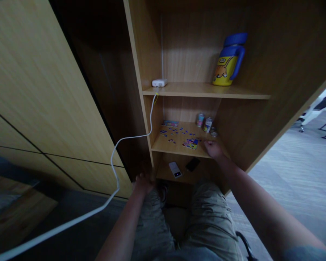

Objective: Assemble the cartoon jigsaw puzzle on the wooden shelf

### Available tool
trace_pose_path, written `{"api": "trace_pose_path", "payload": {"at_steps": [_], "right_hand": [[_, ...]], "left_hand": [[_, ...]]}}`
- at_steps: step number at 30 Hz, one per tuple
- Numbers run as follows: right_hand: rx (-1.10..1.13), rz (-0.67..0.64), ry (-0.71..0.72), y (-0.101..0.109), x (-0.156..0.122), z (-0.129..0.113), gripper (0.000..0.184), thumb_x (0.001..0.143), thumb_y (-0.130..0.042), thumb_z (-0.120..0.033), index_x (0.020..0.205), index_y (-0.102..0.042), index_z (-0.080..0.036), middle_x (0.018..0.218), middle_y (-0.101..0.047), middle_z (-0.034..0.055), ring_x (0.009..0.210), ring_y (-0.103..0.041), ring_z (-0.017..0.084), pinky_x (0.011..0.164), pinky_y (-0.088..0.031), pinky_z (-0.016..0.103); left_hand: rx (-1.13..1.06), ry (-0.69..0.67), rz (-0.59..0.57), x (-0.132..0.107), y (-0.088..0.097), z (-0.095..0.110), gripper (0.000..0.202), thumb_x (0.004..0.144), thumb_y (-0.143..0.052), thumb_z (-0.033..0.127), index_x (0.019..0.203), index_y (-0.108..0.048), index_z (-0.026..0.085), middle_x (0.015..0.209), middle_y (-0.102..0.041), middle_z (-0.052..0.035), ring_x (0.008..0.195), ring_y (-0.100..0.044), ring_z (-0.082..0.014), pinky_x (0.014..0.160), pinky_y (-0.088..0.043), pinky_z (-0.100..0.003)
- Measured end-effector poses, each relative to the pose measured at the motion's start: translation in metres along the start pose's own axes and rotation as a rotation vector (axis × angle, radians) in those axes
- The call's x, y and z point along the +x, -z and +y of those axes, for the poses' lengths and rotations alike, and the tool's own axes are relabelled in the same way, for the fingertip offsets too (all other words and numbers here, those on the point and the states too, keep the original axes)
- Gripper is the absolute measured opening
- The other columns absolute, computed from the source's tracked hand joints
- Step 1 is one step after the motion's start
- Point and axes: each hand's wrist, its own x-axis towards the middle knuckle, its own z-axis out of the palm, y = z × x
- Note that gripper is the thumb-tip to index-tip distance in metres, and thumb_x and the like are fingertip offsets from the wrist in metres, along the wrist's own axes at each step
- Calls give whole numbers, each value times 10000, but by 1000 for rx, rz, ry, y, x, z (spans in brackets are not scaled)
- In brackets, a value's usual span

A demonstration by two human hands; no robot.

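Note:
My right hand point(213, 148) rests at the right front of the middle shelf point(176, 148), its fingers curled together beside a partly joined jigsaw puzzle point(191, 143). Whatever is between those fingertips is too small to make out. Loose blue-backed puzzle pieces point(163, 133) lie scattered over the left and middle of this shelf. A colourful picture strip point(170, 123) lies at its back left. Over my left knee, near the cabinet's side panel, my left hand point(145, 182) appears loosely open in the shadow, holding nothing I can see.
Two small printed cans point(200, 119) point(208, 124) and a clear lid point(213, 132) stand at the back right. Above sit a white charger point(159, 83) with a long cable point(116, 170) and a blue-yellow jug point(228, 61). A white phone point(175, 169) and dark phone point(192, 164) lie below.

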Motion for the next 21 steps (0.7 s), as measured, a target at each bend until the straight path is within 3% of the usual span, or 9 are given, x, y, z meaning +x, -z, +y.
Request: {"api": "trace_pose_path", "payload": {"at_steps": [3, 6, 9, 13, 17, 21], "right_hand": [[11, 2, -8, 0, -2, -1, 478, 980, -553, -492, 578, -614, -240, 659, -708, 94, 722, -705, 267, 698, -467, 345], [21, 15, -6, 0, -4, -2, 485, 979, -558, -502, 573, -603, -241, 642, -696, 91, 709, -697, 268, 688, -458, 350], [34, 25, 3, 0, -5, -2, 485, 974, -562, -530, 591, -626, -240, 636, -699, 96, 718, -694, 282, 674, -460, 358], [41, 36, 23, 1, -7, -3, 522, 968, -556, -577, 567, -604, -248, 601, -679, 102, 708, -680, 283, 634, -443, 353], [36, 46, 59, 0, -7, -4, 573, 967, -528, -626, 537, -560, -249, 588, -659, 90, 619, -632, 245, 604, -424, 344], [17, 94, 111, -3, -8, -1, 607, 949, -520, -680, 517, -529, -254, 549, -616, 61, 594, -616, 232, 605, -435, 335]], "left_hand": [[30, 14, 72, -28, 1, 5, 559, 1032, -477, 518, 1444, -666, 190, 1501, -592, -239, 1373, -565, -441, 1015, -537, -568], [59, -42, 152, -63, -7, 6, 599, 1030, -513, 546, 1504, -642, 204, 1549, -587, -231, 1391, -560, -436, 1089, -488, -576], [86, -103, 170, -105, -27, 7, 674, 954, -642, 535, 1521, -668, 170, 1612, -567, -249, 1491, -483, -492, 1218, -378, -627], [65, -169, 183, -151, -57, 7, 480, 939, -659, 449, 1354, -808, 260, 1443, -714, -224, 1408, -572, -492, 1223, -352, -691], [34, -194, 225, -159, -75, 2, 443, 975, -637, 473, 1355, -812, 327, 1458, -718, -181, 1407, -580, -471, 1232, -365, -678], [46, -189, 303, -135, -71, 3, 606, 974, -667, 545, 1507, -710, 261, 1550, -644, -201, 1457, -523, -469, 1293, -306, -641]]}}
